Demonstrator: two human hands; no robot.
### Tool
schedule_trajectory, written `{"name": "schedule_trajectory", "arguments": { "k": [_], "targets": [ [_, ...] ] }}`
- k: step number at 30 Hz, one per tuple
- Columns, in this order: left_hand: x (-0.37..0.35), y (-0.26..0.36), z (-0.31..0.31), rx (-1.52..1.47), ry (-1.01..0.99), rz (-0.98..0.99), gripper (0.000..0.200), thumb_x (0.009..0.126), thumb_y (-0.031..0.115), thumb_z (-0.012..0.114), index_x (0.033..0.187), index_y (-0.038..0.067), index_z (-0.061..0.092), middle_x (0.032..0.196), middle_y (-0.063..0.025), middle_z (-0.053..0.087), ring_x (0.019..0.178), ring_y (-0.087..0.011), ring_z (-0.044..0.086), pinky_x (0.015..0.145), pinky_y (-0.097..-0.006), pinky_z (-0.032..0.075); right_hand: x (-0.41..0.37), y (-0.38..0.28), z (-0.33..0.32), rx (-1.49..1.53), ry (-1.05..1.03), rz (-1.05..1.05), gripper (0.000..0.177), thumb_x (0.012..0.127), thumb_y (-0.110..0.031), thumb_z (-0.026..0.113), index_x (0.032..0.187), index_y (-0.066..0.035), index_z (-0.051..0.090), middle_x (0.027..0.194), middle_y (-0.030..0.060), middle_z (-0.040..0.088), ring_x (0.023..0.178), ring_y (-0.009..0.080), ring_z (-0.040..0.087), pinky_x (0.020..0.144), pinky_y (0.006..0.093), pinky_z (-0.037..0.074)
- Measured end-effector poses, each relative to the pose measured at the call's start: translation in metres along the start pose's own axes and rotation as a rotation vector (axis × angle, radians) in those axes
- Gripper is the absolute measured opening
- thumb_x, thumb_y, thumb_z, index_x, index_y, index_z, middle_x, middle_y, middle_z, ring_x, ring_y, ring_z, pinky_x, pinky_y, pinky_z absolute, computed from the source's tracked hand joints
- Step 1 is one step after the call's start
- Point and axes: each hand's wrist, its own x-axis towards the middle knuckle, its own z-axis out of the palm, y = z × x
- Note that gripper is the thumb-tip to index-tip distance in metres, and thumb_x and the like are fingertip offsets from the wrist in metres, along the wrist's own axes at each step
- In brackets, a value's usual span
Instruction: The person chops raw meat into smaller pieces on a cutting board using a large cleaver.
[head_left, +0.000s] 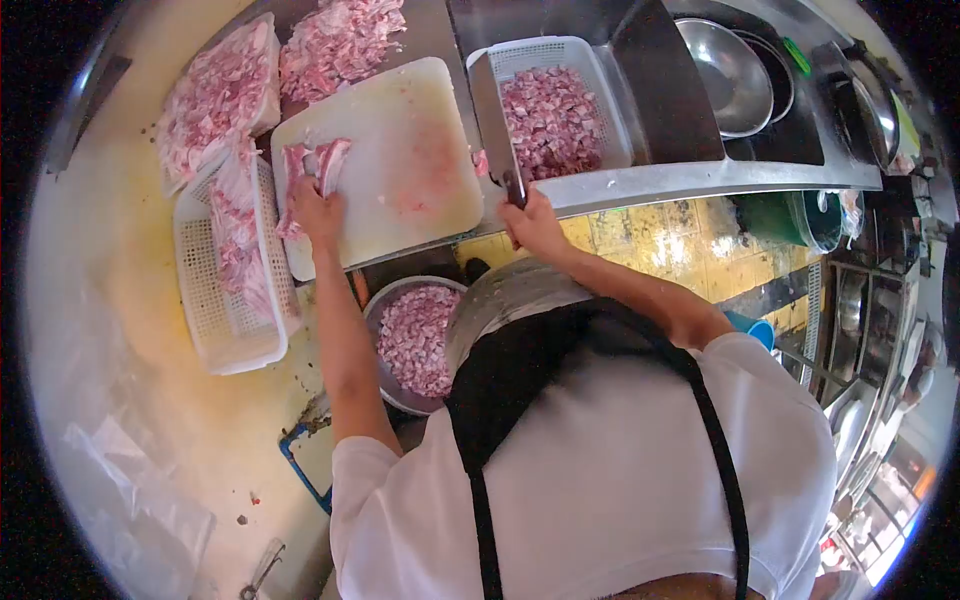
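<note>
1. The white board is laid out in front.
2. Over its edge the left arm is stretched forward; the right arm is slanted inward.
3. The long knife is held beside the board, fingers wrapped round its handle, by the right hand.
4. On the board's left side, the meat is touched by the left hand; whether its fingers pinch cannot be told.

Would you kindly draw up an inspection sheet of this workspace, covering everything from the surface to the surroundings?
Surface: white cutting board, reddish stains.
Job's things: meat strip on the board; large knife, blade over the board's right side; diced meat in a white basket.
Clutter: meat heap behind the board; loose scrap by the board's right edge.
Hands: left hand on the strip; right hand grips the knife handle.
Cables: nothing seen.
Surroundings: yellow floor; metal bowl.
</note>
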Motion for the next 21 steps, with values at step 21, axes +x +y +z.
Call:
{"name": "schedule_trajectory", "arguments": {
  "k": [21],
  "targets": [
    [-0.037,0.092,-0.034,-0.435,-0.247,0.042,0.024,0.070,0.003,0.062,0.094,0.003,0.056,0.088,-0.0158,0.059,0.087,-0.0350,0.059,0.076,-0.0448,0.048,0.001,-0.063,0.039,-0.295,-0.379,-0.086,0.026,0.083,-0.024,0.068,0.090,-0.004,0.053,0.062,0.0024,0.049,0.049,0.0127,0.050,0.042,0.0316,0.041]
  ]
}}
